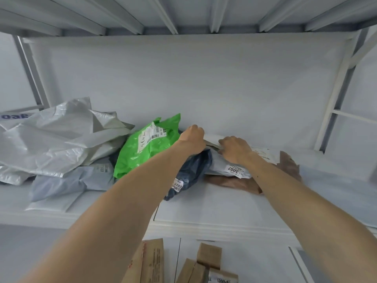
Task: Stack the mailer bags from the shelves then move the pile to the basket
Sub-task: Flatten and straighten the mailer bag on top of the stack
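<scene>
Grips a flat pale mailer (212, 140) near the back edge of the shelf (224, 207), left grip (192, 137) curled round its left end, right grip (234, 149) curled over its right end. Rests above a white mailer (222, 170) labelled 3007 and a brown mailer (234, 183), beside a navy mailer (191, 170) and a green mailer (146, 150).

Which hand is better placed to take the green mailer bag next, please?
Left: the left hand is right beside the green mailer bag, while the right hand sits farther right over the bag labelled 3007 and would likely have to cross arms.
</scene>
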